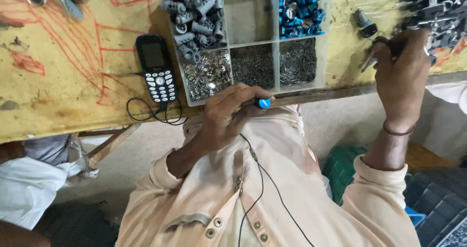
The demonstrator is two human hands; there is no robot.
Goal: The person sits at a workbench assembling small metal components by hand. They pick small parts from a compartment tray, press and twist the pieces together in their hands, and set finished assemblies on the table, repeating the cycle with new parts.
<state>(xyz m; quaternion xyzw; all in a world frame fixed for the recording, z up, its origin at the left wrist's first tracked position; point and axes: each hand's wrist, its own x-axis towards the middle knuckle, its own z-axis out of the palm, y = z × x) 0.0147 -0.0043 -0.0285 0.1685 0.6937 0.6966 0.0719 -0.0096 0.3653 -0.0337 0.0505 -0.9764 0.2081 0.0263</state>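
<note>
Yellow workbench (73, 81) with red scribbles, seen from above, with bare floor below its front edge.

Left hand (228, 115): fingers closed round a small blue-ended cylinder (263, 103), held just off the bench edge, right in front of the parts tray (276, 38).
Right hand (401, 77): pinched on a thin key-like metal piece (373, 52), up beside the dark metal parts pile (438, 8) at the bench's far right. The hands are well apart.

My read on doing this well: keep the cylinder over the bench or tray, not over the gap, since anything dropped there goes to the floor. Bring the metal piece to the cylinder rather than the reverse, and line up the axis before pushing. Keep the earphone wire (260, 179) clear of the left wrist.

Counts:
- tray: 1, with 6 compartments, 1 of them empty
- grey cylinders (194, 13): 1 compartment, too heaped to count
- blue cylinders (299, 8): 1 compartment, same
- small metal bits: 3 compartments, one of bright plates (206, 74) and two of darker fine pieces (272, 64)
- loose lock cylinder (364, 23): 1, on the bench between tray and pile
- keypad phone (156, 67): 1, just left of the tray, cable plugged in
- green crate (340, 167): 1, on the floor
</note>
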